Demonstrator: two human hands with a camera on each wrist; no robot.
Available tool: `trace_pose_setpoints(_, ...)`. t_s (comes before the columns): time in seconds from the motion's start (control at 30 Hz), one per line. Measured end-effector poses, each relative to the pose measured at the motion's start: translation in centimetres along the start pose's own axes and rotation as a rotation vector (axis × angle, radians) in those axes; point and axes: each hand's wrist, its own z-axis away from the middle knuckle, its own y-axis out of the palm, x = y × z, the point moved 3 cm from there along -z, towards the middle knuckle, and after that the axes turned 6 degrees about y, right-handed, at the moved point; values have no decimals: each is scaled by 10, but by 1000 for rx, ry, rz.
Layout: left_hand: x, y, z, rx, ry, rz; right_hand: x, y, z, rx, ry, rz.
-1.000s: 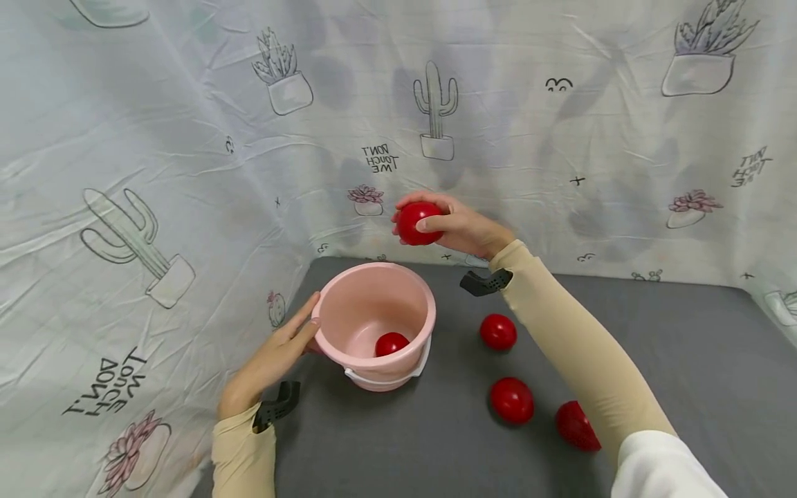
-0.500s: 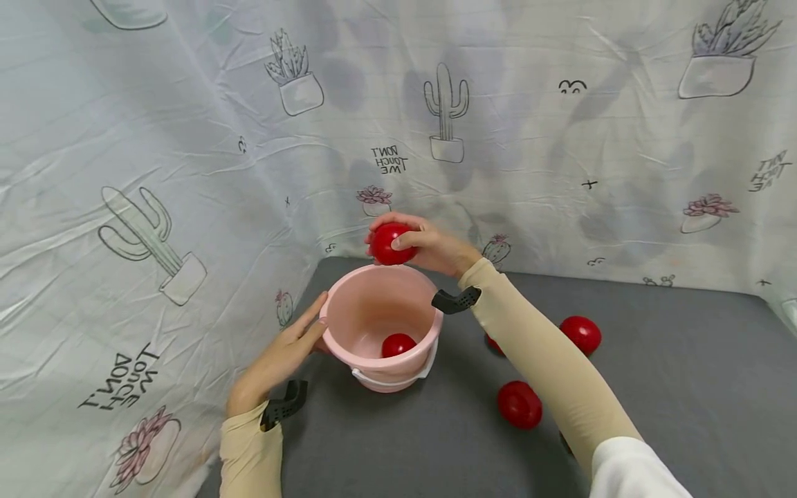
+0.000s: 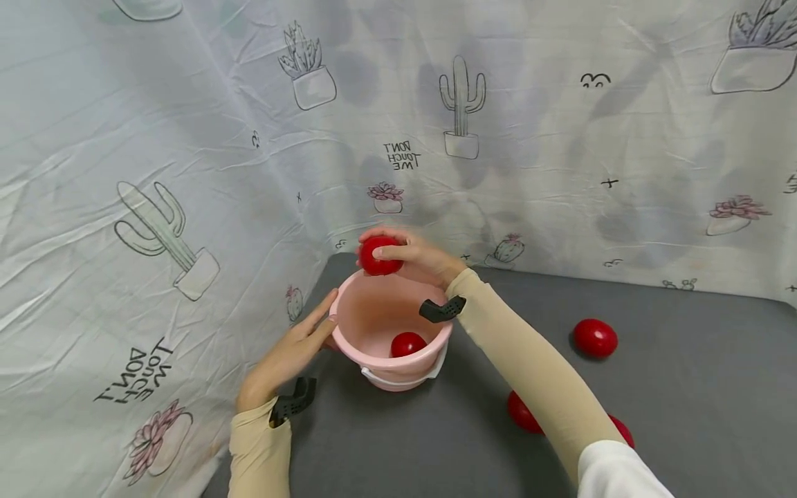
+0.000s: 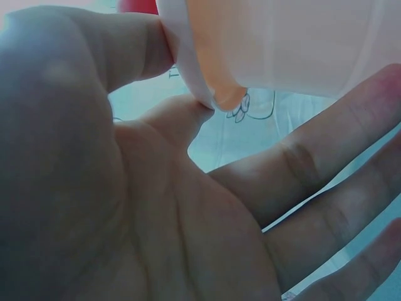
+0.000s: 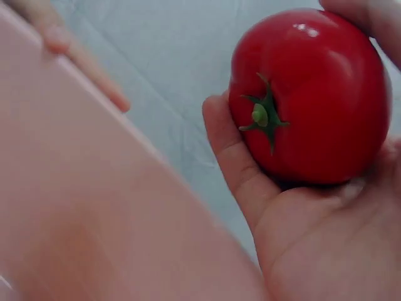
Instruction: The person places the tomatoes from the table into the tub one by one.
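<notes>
In the head view a pink bucket (image 3: 355,304) with a white handle (image 3: 398,380) stands on the grey table. My left hand (image 3: 292,356) pinches its left rim between thumb and index finger, the other fingers extended along the outer wall in the left wrist view. My right hand (image 3: 426,261) holds a red tomato (image 3: 376,259) above the bucket's far rim. The right wrist view shows that tomato's green stem (image 5: 263,116), with the fingers and palm around the fruit. Inside the bucket, at the bottom, lies another red tomato (image 3: 407,343).
To the right a red tomato (image 3: 595,338) rests on the table (image 3: 697,373). Two more red pieces, one at the near side (image 3: 521,413) and one behind the sleeve (image 3: 623,431), are partly covered by my right arm. A patterned white cloth (image 3: 535,124) hangs behind and at left.
My right hand has carried the tomato left and down, from right of the bucket to over its far rim. My left hand stays at the rim. The head view has turned slightly right.
</notes>
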Motion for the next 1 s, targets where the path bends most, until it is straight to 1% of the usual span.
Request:
trace_pose_setpoints(0.17,0,2,-4,5,-22,20,-9,-2,-3,33,117,129)
trace_pose_setpoints(0.23,-1,2,-6,5,-25,15,-11,-1,-3,51,164,179)
trace_pose_setpoints(0.33,-1,2,-7,1,-31,6,-15,-1,-3,51,245,280)
trace_pose_setpoints(0.4,0,1,-6,0,-30,-4,-18,0,-3,63,305,326)
trace_pose_setpoints(0.53,3,1,-6,-2,-29,-4,-25,4,-3,118,381,390)
trace_pose_setpoints(0.67,5,1,-6,-1,-17,-7,-28,6,-2,146,408,399)
trace_pose_setpoints(0.77,5,0,-6,-1,1,-13,-29,7,-2,158,423,384)
trace_pose_setpoints(0.87,4,0,-6,-5,9,-6,-28,7,-3,182,400,411)
trace_pose_setpoints(1.0,4,1,-6,5,13,12,-25,5,-5,202,341,407)
